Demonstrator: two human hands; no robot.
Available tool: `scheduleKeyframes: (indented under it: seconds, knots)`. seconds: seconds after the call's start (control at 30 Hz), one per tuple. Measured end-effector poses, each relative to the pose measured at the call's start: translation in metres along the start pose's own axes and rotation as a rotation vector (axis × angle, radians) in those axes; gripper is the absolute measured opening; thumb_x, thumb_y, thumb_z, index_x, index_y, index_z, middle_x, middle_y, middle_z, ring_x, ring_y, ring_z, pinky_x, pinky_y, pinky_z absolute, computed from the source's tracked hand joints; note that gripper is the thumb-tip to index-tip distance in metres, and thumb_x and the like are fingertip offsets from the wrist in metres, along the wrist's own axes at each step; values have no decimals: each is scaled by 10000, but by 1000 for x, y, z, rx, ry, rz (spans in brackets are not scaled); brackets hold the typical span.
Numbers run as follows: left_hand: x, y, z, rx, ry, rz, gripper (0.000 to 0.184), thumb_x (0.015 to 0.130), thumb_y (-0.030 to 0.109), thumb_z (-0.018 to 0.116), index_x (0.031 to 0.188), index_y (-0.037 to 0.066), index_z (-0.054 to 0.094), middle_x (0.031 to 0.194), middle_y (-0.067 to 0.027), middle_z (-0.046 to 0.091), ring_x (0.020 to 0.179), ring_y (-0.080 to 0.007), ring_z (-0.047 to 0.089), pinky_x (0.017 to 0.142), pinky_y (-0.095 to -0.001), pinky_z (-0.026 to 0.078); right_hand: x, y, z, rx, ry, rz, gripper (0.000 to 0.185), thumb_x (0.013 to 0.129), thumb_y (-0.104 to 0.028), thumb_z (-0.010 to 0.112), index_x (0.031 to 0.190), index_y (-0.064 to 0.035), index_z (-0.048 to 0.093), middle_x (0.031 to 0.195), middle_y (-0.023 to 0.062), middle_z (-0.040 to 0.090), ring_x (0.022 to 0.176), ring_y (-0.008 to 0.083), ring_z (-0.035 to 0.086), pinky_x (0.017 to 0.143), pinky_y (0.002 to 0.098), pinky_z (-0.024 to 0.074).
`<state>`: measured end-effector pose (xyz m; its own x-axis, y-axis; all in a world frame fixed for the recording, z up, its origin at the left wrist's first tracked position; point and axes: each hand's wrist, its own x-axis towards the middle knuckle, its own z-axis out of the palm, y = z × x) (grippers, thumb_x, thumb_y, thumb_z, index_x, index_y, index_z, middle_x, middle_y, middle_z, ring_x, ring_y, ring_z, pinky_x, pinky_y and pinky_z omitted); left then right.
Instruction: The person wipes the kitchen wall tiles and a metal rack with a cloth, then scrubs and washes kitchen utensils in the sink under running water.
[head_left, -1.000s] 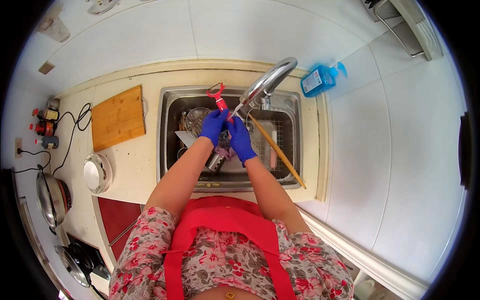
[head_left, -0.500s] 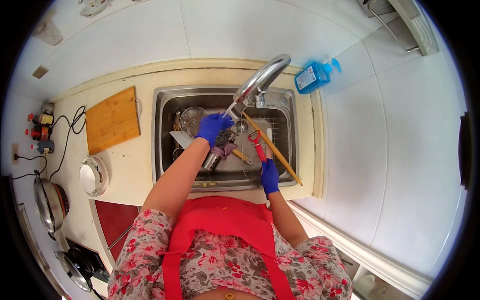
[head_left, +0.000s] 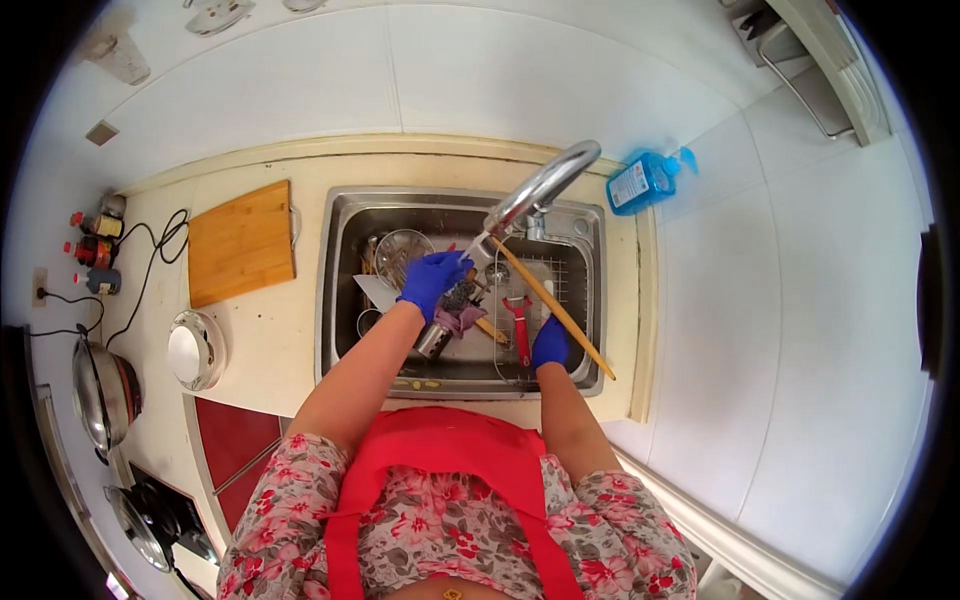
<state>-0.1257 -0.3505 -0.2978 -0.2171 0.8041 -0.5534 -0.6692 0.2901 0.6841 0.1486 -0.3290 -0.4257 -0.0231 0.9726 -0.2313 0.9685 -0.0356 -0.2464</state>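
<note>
Water from the tap [head_left: 545, 185] runs onto my left hand [head_left: 436, 276], blue-gloved with its fingers curled together; what they hold, if anything, is hidden. Below it lie a dark scrubber [head_left: 459, 295], a purple cloth [head_left: 462, 320] and a metal cylinder [head_left: 433, 341]. My right hand [head_left: 550, 343], also gloved, is closed over the lower end of a slim pale item [head_left: 547, 295] at the right of the sink. Just left of that hand a red peeler [head_left: 520, 333] lies on the sink bottom. A long wooden stick [head_left: 560, 313] slants across the sink's right side.
The steel sink [head_left: 328, 290] also holds a wire strainer [head_left: 403, 250], a blade [head_left: 376, 291] and a wire rack [head_left: 570, 270]. A cutting board [head_left: 240, 245] and bowl [head_left: 196, 348] stand left; a blue soap bottle [head_left: 640, 184] stands back right.
My right hand has left my left hand and moved right and toward me with the red peeler, then let it go in the sink. My left hand has stayed under the water.
</note>
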Motion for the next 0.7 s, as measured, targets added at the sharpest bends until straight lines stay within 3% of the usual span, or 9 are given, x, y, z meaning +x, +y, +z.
scheduleKeyframes:
  seconds: [0.07,0.13,0.23,0.33,0.4,0.47,0.5,0.57,0.7]
  knots:
    - [-5,4,1,-34,-20,-17,185,783,104,646,946,18,645,852,-10,634,719,-77,568,623,-198,438,0,-1,-4,6,-16,4,373,825,-80,497,1183,-10,416,1089,233,515,939,353,561,776,399,479]
    - [-10,7,3,280,12,90,167,817,110,610,963,38,646,850,-6,630,720,-72,565,612,-193,433,-7,-7,-25,13,-30,21,369,812,-75,506,1165,-1,429,1083,235,516,945,352,559,781,406,476]
    - [-1,0,-7,315,13,159,164,833,123,592,971,55,650,833,1,624,702,-60,547,595,-191,423,-15,-16,-70,1,-307,-45,424,785,-107,514,1191,-27,420,1074,231,526,1013,400,497,826,449,421]
    - [2,-8,-13,250,30,90,182,829,133,603,986,48,641,824,5,621,712,-51,541,608,-190,417,-30,-27,-101,64,-163,-400,407,763,-88,531,1158,-23,459,950,208,565,895,367,561,751,426,450]
    - [3,-11,-12,285,-15,23,233,833,124,593,1050,41,601,875,-9,617,771,-67,549,652,-200,429,-29,-58,-108,640,-105,-518,427,770,-80,543,1183,-33,445,872,136,572,798,287,583,702,389,455]
    - [-2,-14,-1,310,-59,-40,290,837,115,584,1115,34,561,927,-23,612,829,-83,558,695,-209,442,-41,-113,-143,908,-483,-159,449,789,-107,543,1216,-39,423,1010,158,560,911,247,561,783,328,427]
    - [-10,-11,10,191,-124,27,368,837,106,575,1186,30,486,1000,-44,589,900,-110,548,755,-228,442,-40,-128,-137,904,-487,-164,449,789,-107,543,1216,-39,423,1010,158,560,911,247,561,783,328,427]
    - [-5,-11,13,95,-261,167,589,823,42,557,1339,49,275,1175,-99,499,1037,-175,511,888,-284,425,-40,-151,-120,1013,-478,-298,471,808,-92,516,1255,-29,383,1097,161,528,962,236,537,817,322,416]
    - [-19,12,28,211,13,476,635,782,-29,572,1327,103,273,1165,-148,478,982,-201,546,849,-318,465,-39,-170,-94,981,-269,-593,564,826,-64,493,1335,1,259,1246,184,434,1114,244,456,918,287,350]
